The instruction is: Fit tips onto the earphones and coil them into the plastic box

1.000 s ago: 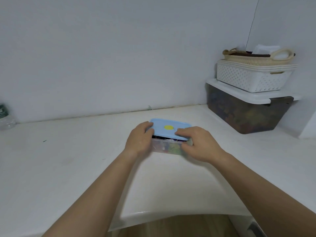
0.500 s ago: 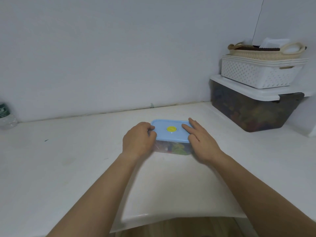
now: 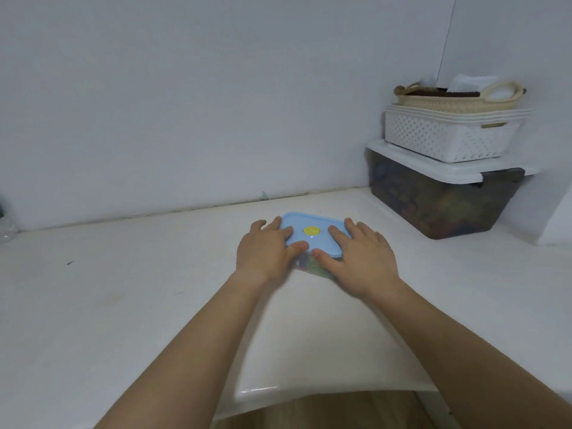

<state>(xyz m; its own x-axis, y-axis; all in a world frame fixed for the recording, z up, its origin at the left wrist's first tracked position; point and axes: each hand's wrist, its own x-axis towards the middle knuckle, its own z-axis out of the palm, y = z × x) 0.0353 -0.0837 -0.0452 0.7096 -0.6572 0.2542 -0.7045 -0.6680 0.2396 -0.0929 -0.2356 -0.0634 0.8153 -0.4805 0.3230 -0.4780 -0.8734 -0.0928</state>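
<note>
A small clear plastic box [image 3: 311,264] with a light blue lid [image 3: 315,226] and a yellow centre button [image 3: 310,231] sits on the white counter [image 3: 123,289]. The lid lies flat on the box. My left hand [image 3: 266,252] rests with straight fingers on the lid's left side. On the lid's right side my right hand [image 3: 362,258] presses, fingers flat, thumb at the front edge. Coloured contents show dimly through the box wall; the earphones are not visible.
At the right, against the wall, a dark storage bin with a white lid [image 3: 445,196] carries a white perforated basket [image 3: 448,131] and a woven beige basket [image 3: 458,96]. A bottle [image 3: 4,224] stands at the far left edge. The counter's front edge [image 3: 263,391] is near my arms.
The lid, tilted and gripped at its edges a second ago, now lies flat on the box. Both hands have uncurled and moved on top of it, fingers flat.
</note>
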